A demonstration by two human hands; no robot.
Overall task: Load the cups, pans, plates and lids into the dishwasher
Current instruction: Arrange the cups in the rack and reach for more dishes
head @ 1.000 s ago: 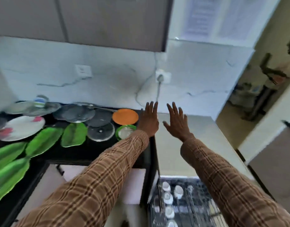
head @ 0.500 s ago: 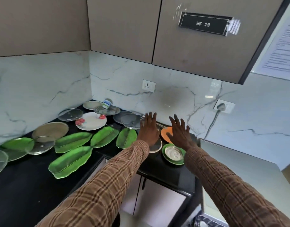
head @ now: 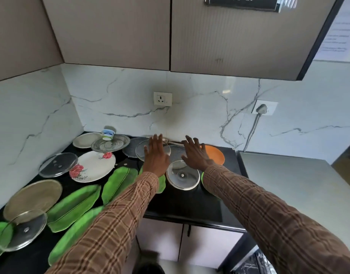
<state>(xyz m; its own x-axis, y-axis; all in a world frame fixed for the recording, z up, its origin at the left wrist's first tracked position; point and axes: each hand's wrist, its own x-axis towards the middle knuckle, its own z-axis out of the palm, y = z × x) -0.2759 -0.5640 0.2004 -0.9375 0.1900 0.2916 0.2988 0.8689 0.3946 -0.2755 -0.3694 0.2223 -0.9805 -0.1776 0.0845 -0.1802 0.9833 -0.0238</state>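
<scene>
Both hands — left hand [head: 156, 155], right hand [head: 195, 154] — hover with fingers spread, holding nothing; the near glass lid [head: 183, 177] should be pinched by its rim, not its flat face.

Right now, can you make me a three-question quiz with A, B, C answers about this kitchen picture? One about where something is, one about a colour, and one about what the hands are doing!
1. Where does the small white cup sit?
A. on the steel plates by the back wall
B. on the floor
C. inside the cupboard

2. What colour is the round plate just past the right hand?
A. blue
B. orange
C. purple

3. What are the left hand and the right hand doing?
A. each gripping a plate
B. both open, fingers spread, holding nothing
C. resting in pockets

Answers:
1 A: the cup stands on the plates in the back corner of the black counter.
2 B: the plate is plainly orange.
3 B: the fingers are straight above the glass lid, with nothing in them.
</scene>
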